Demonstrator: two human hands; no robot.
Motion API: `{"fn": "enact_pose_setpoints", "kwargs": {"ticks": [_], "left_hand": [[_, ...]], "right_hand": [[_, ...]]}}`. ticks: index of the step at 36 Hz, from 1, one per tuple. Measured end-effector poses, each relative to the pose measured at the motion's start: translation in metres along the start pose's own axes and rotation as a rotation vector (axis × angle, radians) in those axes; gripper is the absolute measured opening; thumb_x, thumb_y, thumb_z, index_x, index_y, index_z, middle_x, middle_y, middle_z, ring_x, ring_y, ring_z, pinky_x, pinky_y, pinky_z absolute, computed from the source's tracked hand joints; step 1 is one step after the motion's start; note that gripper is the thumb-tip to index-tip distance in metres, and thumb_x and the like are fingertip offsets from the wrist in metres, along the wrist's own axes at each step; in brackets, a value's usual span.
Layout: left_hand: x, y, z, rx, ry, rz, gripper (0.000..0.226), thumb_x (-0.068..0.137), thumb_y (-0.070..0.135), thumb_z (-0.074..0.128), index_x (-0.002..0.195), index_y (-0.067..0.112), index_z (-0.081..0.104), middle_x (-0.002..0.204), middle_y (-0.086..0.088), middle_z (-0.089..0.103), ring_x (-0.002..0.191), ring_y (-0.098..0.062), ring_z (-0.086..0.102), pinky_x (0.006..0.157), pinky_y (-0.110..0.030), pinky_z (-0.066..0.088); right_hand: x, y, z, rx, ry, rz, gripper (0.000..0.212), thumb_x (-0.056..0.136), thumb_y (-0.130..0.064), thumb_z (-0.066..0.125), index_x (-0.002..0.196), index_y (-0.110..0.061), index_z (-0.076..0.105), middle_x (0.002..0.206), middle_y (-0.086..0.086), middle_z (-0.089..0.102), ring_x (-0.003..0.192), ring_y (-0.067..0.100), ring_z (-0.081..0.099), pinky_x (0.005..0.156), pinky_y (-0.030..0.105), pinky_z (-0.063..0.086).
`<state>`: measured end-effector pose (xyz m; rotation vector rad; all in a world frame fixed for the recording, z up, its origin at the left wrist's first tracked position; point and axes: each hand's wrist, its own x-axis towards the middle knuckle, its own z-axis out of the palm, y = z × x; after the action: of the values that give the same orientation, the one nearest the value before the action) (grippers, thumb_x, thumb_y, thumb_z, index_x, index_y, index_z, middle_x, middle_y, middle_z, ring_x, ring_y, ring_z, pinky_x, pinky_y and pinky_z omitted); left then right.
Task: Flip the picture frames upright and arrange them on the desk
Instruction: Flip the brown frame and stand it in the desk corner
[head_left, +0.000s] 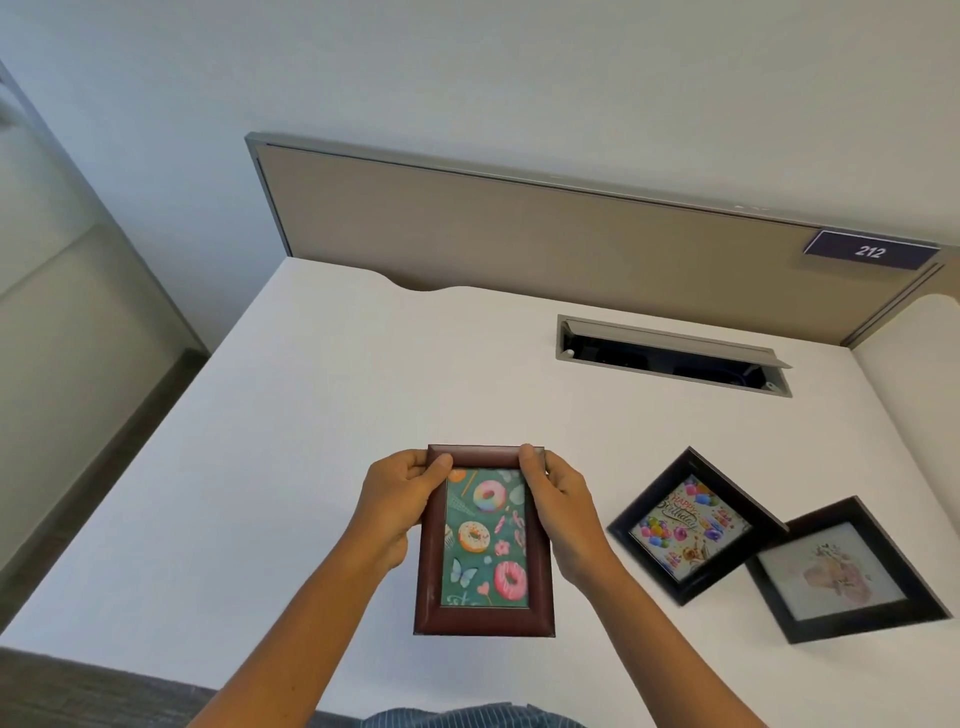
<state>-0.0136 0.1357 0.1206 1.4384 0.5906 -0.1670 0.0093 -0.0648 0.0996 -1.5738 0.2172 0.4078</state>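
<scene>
Both hands are holding a brown wooden frame (484, 540) above the desk (291, 415), near the middle of its near edge; the left hand (397, 506) is gripping the frame's left side with the thumb lying over the top-left corner, and the right hand (563, 512) is gripping the right side with the thumb pressing on the top-right corner; both sets of fingers are wrapping round behind the frame, out of sight. The frame is facing the camera in portrait orientation, showing a teal print of doughnuts, butterflies and sweets; whether its lower edge is touching the desk or hanging just clear of it cannot be told.

Toward the near right corner of the desk two black frames are lying picture-side up; the birthday frame (693, 525), showing balloons and the words "Happy Birthday", is sitting turned like a diamond, and the pale floral frame (844, 571) is lying just beside it to the right, its left corner touching or slightly overlapping the birthday frame's edge.

Toward the far right of the desk a cable tray (670, 356) is sitting open with its grey lid raised; along the far edge a beige partition panel (519, 228) is standing, carrying a dark number plate (870, 251) reading 212 at its right end.
</scene>
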Motion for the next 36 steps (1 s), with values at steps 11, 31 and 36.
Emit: {"fn": "enact_pose_setpoints", "kwargs": {"ticks": [11, 31, 36], "left_hand": [[0.001, -0.007, -0.006, -0.021, 0.011, -0.048, 0.018, 0.098, 0.024, 0.074, 0.108, 0.01, 0.078, 0.088, -0.006, 0.084, 0.081, -0.021, 0.08, 0.069, -0.036, 0.065], [0.014, -0.006, 0.013, -0.033, -0.079, 0.059, 0.019, 0.099, 0.026, 0.073, 0.115, 0.015, 0.073, 0.094, -0.001, 0.085, 0.08, -0.011, 0.081, 0.057, -0.016, 0.058], [0.02, -0.009, 0.022, -0.05, -0.13, 0.07, 0.017, 0.1, 0.026, 0.071, 0.116, 0.019, 0.072, 0.096, -0.002, 0.084, 0.087, -0.014, 0.082, 0.062, -0.017, 0.06]], "right_hand": [[-0.01, -0.002, -0.001, 0.038, -0.094, 0.149, 0.066, 0.096, -0.078, 0.05, 0.11, -0.023, 0.083, 0.111, 0.007, 0.085, 0.102, 0.029, 0.082, 0.1, 0.05, 0.062], [-0.008, 0.009, -0.013, 0.089, -0.041, 0.243, 0.068, 0.097, -0.081, 0.043, 0.113, -0.029, 0.084, 0.116, 0.004, 0.084, 0.109, 0.022, 0.08, 0.109, 0.05, 0.054], [-0.011, 0.015, -0.019, 0.168, -0.017, 0.232, 0.063, 0.099, -0.076, 0.045, 0.117, -0.029, 0.082, 0.122, 0.003, 0.082, 0.113, 0.021, 0.079, 0.109, 0.049, 0.054]]}}
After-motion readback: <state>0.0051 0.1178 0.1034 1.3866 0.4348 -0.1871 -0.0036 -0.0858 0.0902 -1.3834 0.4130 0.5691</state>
